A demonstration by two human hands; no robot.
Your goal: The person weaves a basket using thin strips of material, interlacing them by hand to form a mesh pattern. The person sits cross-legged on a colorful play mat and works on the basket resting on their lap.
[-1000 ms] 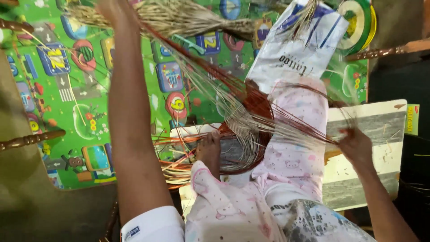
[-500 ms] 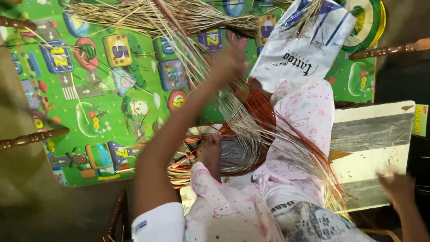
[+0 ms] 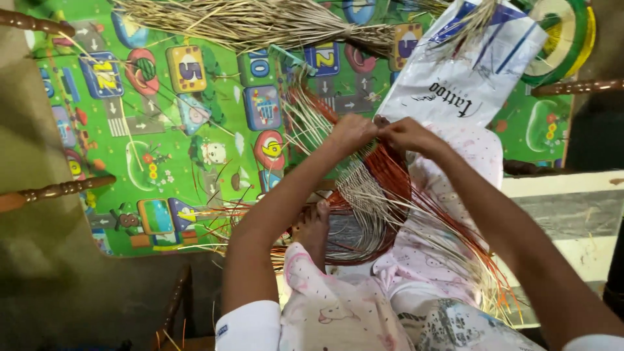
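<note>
Two hands pinch straw strips together over a half-made basket.

The left hand (image 3: 351, 132) and right hand (image 3: 406, 134) touch, both closed on thin straw strips (image 3: 390, 188) (tan and orange) in the middle, above a green play mat (image 3: 162, 130); a white bag (image 3: 468, 78) lies far right.

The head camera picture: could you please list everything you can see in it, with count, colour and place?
woven piece: one, orange and pale straw, on the lap, strands fanning out
straw bundle: one, tan, top of mat
play mat: one, green with coloured pictures, on the floor
plastic bag: one, white with blue stripes, upper right
round coil: one, green and yellow, top right corner
wooden rails: at least three, brown, left and right edges
board: one, whitish, right
foot: one, bare, against the woven piece
left hand: pinching strands
right hand: pinching strands, touching the left hand
</note>
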